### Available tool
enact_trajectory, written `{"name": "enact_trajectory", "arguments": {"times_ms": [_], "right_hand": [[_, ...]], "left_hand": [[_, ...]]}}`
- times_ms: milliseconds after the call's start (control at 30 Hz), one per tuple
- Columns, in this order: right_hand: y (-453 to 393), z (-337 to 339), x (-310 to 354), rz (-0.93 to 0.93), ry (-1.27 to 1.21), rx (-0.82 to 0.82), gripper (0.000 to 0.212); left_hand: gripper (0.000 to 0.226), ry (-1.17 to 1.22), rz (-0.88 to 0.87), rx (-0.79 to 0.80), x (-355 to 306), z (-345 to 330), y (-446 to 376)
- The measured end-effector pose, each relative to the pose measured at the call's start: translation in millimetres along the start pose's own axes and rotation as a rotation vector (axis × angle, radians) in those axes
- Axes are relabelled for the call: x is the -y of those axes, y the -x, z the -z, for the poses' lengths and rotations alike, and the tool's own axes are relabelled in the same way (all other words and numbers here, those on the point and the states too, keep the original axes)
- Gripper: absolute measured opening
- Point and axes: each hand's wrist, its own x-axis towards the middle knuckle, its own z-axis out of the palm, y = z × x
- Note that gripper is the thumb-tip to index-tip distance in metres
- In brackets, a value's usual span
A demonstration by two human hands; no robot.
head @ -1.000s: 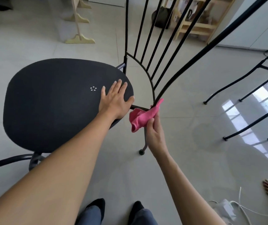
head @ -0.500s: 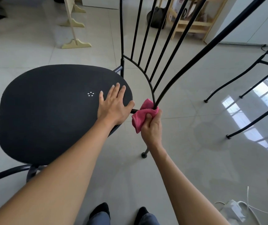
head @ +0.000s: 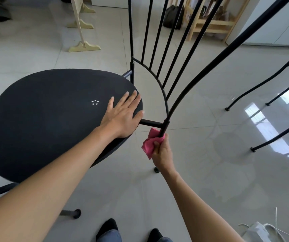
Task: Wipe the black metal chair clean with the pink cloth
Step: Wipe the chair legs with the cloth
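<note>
Chair (head: 53, 119) | right hand (head: 162, 151) clenches pink cloth (head: 150, 144) around rear leg | left hand (head: 122, 116) spread flat on seat

Pink cloth (head: 150, 142), black chair (head: 53, 119)

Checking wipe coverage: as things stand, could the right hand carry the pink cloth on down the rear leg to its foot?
Probably yes: the right hand holds the pink cloth around the rear leg, and nothing blocks the way to the foot.
</note>
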Motion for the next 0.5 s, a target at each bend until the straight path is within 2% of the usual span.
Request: {"name": "enact_trajectory", "arguments": {"times_ms": [133, 233, 367, 500], "right_hand": [[4.1, -4.8, -20.6, 0.005, -0.044, -0.005, 0.024], [5.7, -11.9, -45.7, -0.037, -0.029, -0.019, 0.032], [5.7, -19.7, -86.3, -0.121, -0.056, 0.002, 0.025], [7.0, -27.6, -114.7, -0.191, -0.149, 0.032, 0.033]], "left_hand": [[0.058, 0.018, -0.054, 0.018, 2.9, 0.8, -2.4], [0.059, 0.023, -0.053, 0.018, 2.4, 0.0, -2.2], [0.06, 0.027, -0.05, 0.013, 1.8, 1.4, -1.7], [0.06, 0.041, -0.043, 0.013, 1.6, 0.6, -0.2]]}}
